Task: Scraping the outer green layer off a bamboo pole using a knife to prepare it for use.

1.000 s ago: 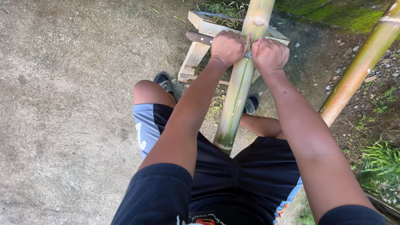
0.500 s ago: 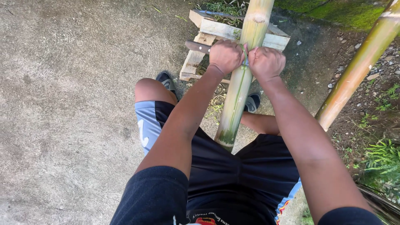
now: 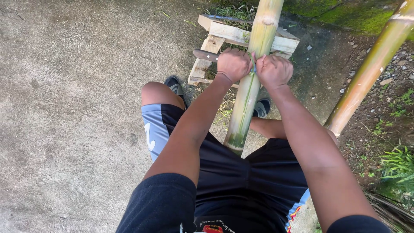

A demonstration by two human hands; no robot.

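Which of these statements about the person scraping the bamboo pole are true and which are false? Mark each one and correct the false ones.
1. Both hands grip a tool laid across the bamboo pole. True: the left hand and right hand hold it either side of the pole.
2. The pole rests on a metal stand. False: it rests on a wooden frame.
3. A second bamboo pole leans at the right. True.
4. The person stands on grass. False: the ground is concrete.
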